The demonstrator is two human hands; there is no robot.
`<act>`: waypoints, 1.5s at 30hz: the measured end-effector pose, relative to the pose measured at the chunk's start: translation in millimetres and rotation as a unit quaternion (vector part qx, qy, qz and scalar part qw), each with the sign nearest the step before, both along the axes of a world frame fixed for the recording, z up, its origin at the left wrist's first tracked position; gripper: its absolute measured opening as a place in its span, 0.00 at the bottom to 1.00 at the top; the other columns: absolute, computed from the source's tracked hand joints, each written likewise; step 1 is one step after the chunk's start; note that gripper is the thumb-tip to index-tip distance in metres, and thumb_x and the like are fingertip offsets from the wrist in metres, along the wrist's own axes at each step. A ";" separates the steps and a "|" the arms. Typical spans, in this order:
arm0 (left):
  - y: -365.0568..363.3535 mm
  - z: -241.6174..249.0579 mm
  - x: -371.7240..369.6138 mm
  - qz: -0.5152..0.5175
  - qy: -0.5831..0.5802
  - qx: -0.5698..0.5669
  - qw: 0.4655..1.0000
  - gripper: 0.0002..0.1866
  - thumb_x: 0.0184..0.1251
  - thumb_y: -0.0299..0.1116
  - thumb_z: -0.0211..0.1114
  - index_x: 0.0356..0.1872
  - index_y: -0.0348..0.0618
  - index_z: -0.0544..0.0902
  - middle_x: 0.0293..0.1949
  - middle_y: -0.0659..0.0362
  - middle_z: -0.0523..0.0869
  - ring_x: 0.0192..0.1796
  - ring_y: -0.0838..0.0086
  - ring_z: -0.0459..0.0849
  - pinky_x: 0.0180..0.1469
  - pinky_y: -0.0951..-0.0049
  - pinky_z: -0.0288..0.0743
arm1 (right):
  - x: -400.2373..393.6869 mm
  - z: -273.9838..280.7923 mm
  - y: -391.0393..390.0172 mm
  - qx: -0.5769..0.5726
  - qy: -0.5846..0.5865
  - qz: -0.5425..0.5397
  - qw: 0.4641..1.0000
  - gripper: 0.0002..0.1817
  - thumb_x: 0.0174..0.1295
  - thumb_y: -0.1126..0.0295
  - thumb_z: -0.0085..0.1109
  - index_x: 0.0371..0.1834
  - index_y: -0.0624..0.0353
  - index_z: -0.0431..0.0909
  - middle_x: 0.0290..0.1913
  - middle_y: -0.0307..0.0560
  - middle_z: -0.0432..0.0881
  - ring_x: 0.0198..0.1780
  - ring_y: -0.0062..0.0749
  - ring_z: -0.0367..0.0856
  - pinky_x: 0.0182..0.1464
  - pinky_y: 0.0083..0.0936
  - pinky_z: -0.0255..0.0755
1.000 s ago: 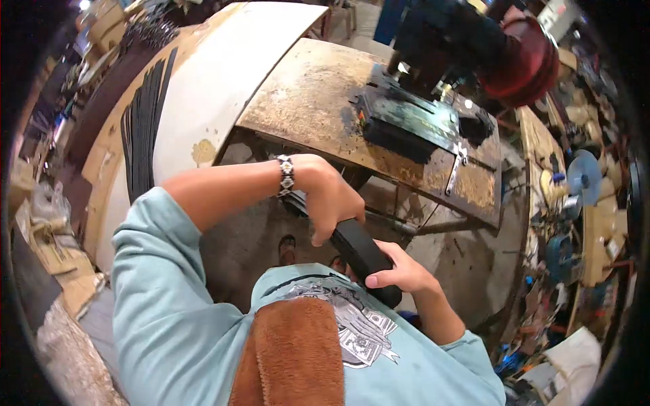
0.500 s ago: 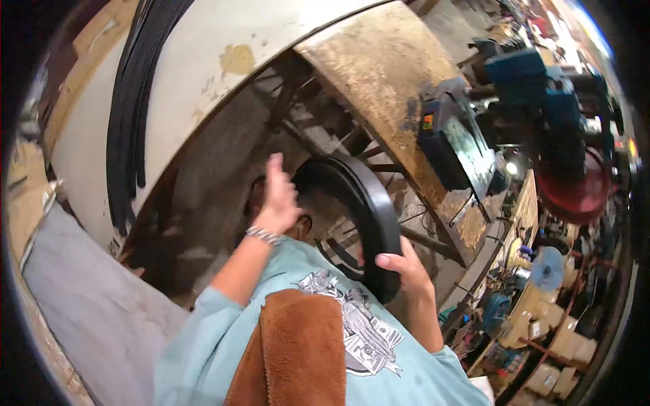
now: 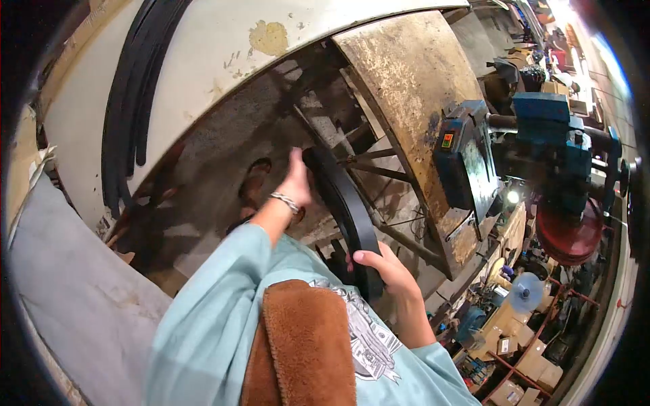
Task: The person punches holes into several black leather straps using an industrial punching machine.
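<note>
A smooth black strap (image 3: 347,206), broad and bent into a curve, hangs in front of my body over the floor. My right hand (image 3: 395,272) grips its lower part, thumb on the near face and fingers reaching behind. At the strap's upper end, my left hand (image 3: 295,187) is held up flat with its fingers stretched out, right beside the edge. A bracelet circles the left wrist. Several long black strips (image 3: 130,108) of similar look lie on the white tabletop (image 3: 210,74) to the left.
A worn wooden bench (image 3: 406,68) stands ahead on the right, with a blue machine (image 3: 467,155) and a red wheel (image 3: 570,230) at its end. Shelves with cardboard boxes (image 3: 538,362) are at lower right. A brown cloth (image 3: 308,338) hangs on my chest.
The strap has turned, showing more edge-on and less of its open loop. My left hand has shifted slightly right, beside its upper end; my right hand keeps its grip. The view has shifted.
</note>
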State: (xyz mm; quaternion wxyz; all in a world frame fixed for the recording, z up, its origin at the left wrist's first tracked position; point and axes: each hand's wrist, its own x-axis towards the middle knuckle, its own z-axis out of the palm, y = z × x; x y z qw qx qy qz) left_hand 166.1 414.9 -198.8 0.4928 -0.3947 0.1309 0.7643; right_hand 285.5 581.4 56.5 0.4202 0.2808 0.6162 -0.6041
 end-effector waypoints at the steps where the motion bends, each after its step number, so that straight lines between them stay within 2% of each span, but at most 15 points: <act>1: -35.7 74.7 -21.0 0.082 -0.119 -0.036 0.989 0.62 0.60 0.88 0.38 0.79 0.42 0.68 0.77 0.47 0.72 0.78 0.44 0.68 0.80 0.32 0.45 | 2.1 5.3 -0.3 0.002 0.015 -0.015 1.000 0.21 0.62 0.60 0.70 0.52 0.62 0.80 0.43 0.44 0.85 0.44 0.27 0.83 0.49 0.27 0.77; 2: -52.9 34.8 -16.3 0.052 -0.063 -0.088 0.993 0.61 0.63 0.86 0.37 0.79 0.41 0.68 0.77 0.44 0.71 0.78 0.47 0.68 0.81 0.39 0.47 | -0.2 7.3 -3.2 0.015 0.017 -0.006 1.000 0.21 0.62 0.59 0.69 0.52 0.63 0.79 0.43 0.44 0.85 0.43 0.27 0.83 0.49 0.27 0.77; 7: 23.1 13.4 5.6 0.013 0.036 -0.138 0.990 0.57 0.71 0.80 0.38 0.82 0.37 0.60 0.83 0.49 0.61 0.83 0.55 0.58 0.83 0.54 0.47 | -7.9 -3.5 -15.8 0.012 0.016 0.004 1.000 0.22 0.64 0.57 0.68 0.52 0.62 0.79 0.39 0.43 0.84 0.40 0.26 0.82 0.46 0.25 0.75; 9: 26.5 -64.5 14.5 0.014 -0.021 -0.076 0.997 0.60 0.68 0.84 0.35 0.84 0.40 0.57 0.84 0.49 0.59 0.84 0.54 0.56 0.84 0.51 0.44 | -10.0 4.3 -4.6 0.005 0.006 -0.019 1.000 0.21 0.66 0.56 0.66 0.50 0.62 0.79 0.37 0.43 0.84 0.38 0.26 0.82 0.44 0.25 0.75; 10: -2.8 -42.5 6.4 0.018 -0.087 -0.218 0.972 0.62 0.65 0.87 0.31 0.84 0.42 0.57 0.84 0.48 0.61 0.85 0.54 0.57 0.83 0.44 0.43 | -8.1 7.2 -3.4 0.002 0.013 -0.041 0.999 0.20 0.66 0.56 0.66 0.49 0.62 0.79 0.37 0.43 0.84 0.38 0.26 0.82 0.44 0.25 0.75; 12: -34.4 -60.9 26.8 0.197 -0.057 0.046 0.978 0.62 0.65 0.86 0.30 0.85 0.42 0.55 0.85 0.49 0.58 0.85 0.56 0.56 0.83 0.44 0.44 | -6.0 9.2 -3.5 -0.005 0.025 -0.083 0.996 0.19 0.66 0.56 0.66 0.48 0.62 0.79 0.38 0.44 0.84 0.39 0.26 0.82 0.44 0.25 0.75; 16: 52.6 12.3 19.9 0.001 0.064 -0.031 0.997 0.67 0.56 0.92 0.33 0.82 0.42 0.62 0.82 0.48 0.63 0.83 0.48 0.59 0.79 0.31 0.43 | -17.9 -0.9 -30.6 0.033 0.024 -0.027 0.999 0.18 0.65 0.58 0.65 0.47 0.62 0.80 0.39 0.44 0.84 0.41 0.28 0.83 0.46 0.26 0.76; 19: 28.7 -18.3 9.9 0.067 0.008 -0.036 0.997 0.71 0.49 0.96 0.35 0.80 0.42 0.67 0.79 0.45 0.68 0.79 0.43 0.63 0.78 0.26 0.43 | -12.2 4.1 -7.0 0.013 0.012 -0.043 0.999 0.19 0.65 0.58 0.66 0.48 0.62 0.80 0.40 0.43 0.84 0.41 0.27 0.82 0.47 0.25 0.75; 20: 10.9 -40.3 11.5 0.112 -0.089 0.034 0.989 0.70 0.49 0.95 0.39 0.79 0.42 0.68 0.73 0.43 0.75 0.75 0.41 0.68 0.77 0.24 0.45 | -8.0 6.7 -2.0 -0.001 0.004 -0.056 0.998 0.19 0.65 0.58 0.66 0.49 0.62 0.79 0.40 0.43 0.84 0.41 0.27 0.82 0.47 0.25 0.75; 22: 9.5 -52.8 8.4 0.052 -0.150 -0.035 0.987 0.63 0.52 0.92 0.47 0.72 0.42 0.77 0.63 0.44 0.83 0.67 0.44 0.77 0.75 0.29 0.56 | -2.8 10.7 -1.5 -0.007 0.019 -0.030 0.999 0.21 0.63 0.59 0.67 0.50 0.63 0.79 0.41 0.44 0.84 0.43 0.28 0.82 0.49 0.26 0.75; 25: 37.5 -44.7 1.5 0.104 0.022 -0.069 0.992 0.52 0.54 0.85 0.57 0.61 0.44 0.84 0.55 0.46 0.87 0.57 0.49 0.83 0.68 0.38 0.69 | 0.6 21.2 -6.0 0.030 0.027 0.025 0.999 0.25 0.58 0.60 0.68 0.54 0.65 0.80 0.43 0.46 0.85 0.44 0.31 0.83 0.50 0.30 0.76; 28: 35.0 -52.6 -7.5 0.084 -0.003 -0.042 0.996 0.43 0.56 0.79 0.61 0.51 0.46 0.86 0.48 0.49 0.89 0.49 0.54 0.85 0.59 0.44 0.75 | 4.7 21.9 -2.3 0.024 0.009 0.011 1.000 0.25 0.58 0.60 0.69 0.54 0.64 0.80 0.44 0.46 0.85 0.43 0.31 0.83 0.51 0.29 0.76; 33: 42.9 -88.0 17.9 0.082 0.018 -0.050 0.995 0.34 0.59 0.68 0.65 0.50 0.45 0.85 0.46 0.50 0.89 0.46 0.53 0.86 0.55 0.46 0.79 | 20.0 15.2 -6.0 0.042 0.050 0.081 0.995 0.28 0.60 0.59 0.72 0.59 0.63 0.76 0.46 0.40 0.83 0.47 0.22 0.79 0.52 0.23 0.73; 36: 48.9 -108.2 27.1 0.058 0.063 -0.064 0.994 0.32 0.59 0.66 0.66 0.49 0.46 0.86 0.46 0.51 0.90 0.46 0.55 0.87 0.54 0.51 0.79 | 22.1 12.1 -2.6 0.021 -0.007 0.104 0.994 0.47 0.61 0.58 0.74 0.80 0.65 0.61 0.55 0.40 0.79 0.55 0.26 0.74 0.62 0.24 0.69; 45: 48.2 -110.9 41.5 0.041 -0.039 -0.056 0.997 0.30 0.54 0.60 0.74 0.47 0.46 0.82 0.41 0.50 0.86 0.43 0.55 0.86 0.46 0.49 0.82 | 35.1 19.1 0.2 0.000 0.038 0.169 0.985 0.52 0.61 0.59 0.74 0.84 0.67 0.53 0.72 0.51 0.73 0.70 0.33 0.70 0.75 0.29 0.62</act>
